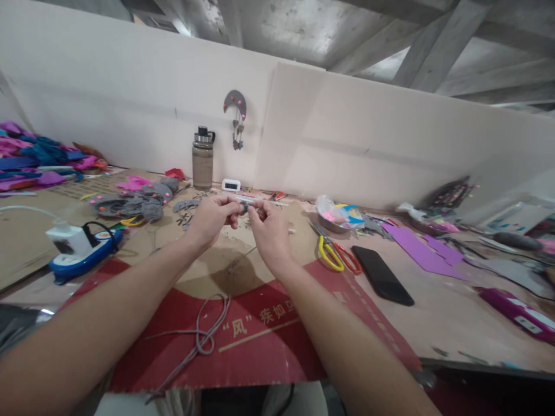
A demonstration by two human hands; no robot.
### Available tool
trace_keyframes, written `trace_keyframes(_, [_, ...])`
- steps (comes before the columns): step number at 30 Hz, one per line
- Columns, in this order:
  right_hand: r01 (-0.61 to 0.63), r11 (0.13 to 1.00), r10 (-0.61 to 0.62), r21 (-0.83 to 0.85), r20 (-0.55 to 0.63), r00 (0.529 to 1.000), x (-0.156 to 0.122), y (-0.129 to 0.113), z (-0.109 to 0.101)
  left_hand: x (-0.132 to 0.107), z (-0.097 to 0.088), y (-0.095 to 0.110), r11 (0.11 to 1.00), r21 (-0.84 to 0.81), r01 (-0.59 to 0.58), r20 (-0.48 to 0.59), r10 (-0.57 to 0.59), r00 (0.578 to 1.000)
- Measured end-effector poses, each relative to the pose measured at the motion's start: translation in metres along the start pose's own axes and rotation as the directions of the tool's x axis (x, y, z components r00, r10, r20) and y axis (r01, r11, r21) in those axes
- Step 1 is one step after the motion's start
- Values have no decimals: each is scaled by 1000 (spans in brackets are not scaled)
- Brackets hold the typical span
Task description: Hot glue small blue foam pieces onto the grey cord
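Note:
My left hand (215,216) and my right hand (269,230) meet above the middle of the table, fingertips pinched together. Between them is a small dark grey piece (244,207), mostly covered by the fingers; its kind cannot be made out. A thin strand appears to hang below the hands. Grey cord (203,341) lies loosely looped on the red and brown cardboard (269,352) under my forearms. To the right of my right hand rest scissors with yellow handles (330,254) and scissors with red handles (348,257).
A black phone (382,275) and purple sheets (422,248) lie on the right. Left are a blue power strip (82,261) and grey felt pieces with pink pins (130,202). Behind stand a water bottle (203,162), a small clock (231,185) and a metal bowl (336,224).

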State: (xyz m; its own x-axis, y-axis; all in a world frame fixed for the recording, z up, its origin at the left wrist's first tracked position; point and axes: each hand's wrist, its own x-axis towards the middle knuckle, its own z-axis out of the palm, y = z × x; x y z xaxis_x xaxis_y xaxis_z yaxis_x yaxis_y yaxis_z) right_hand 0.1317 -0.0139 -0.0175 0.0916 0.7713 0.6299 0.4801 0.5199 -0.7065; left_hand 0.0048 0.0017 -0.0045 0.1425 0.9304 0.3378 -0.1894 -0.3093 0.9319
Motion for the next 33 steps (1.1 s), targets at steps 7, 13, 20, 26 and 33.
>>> trace_keyframes(7, [-76, 996, 76, 40, 8, 997, 2, 6, -4, -2, -1, 8, 995, -51, 81, 145, -73, 987])
trace_keyframes(13, [-37, 999, 39, -31, 39, 998, 1, 6, -7, -1, -3, 8, 985, 163, 56, 129, -78, 989])
trace_keyframes(20, [-28, 998, 31, -53, 55, 998, -2, 2, -7, 2, -4, 5, 969, 249, 2, 130, -35, 991])
trace_keyframes(26, [-97, 995, 93, 29, 108, 990, -1, 4, -6, 2, -6, 4, 985, 121, 121, 144, -138, 980])
trace_keyframes(33, [-173, 985, 173, -22, 245, 954, 3, 8, -20, 2, -12, 12, 966, 119, 231, 233, -254, 939])
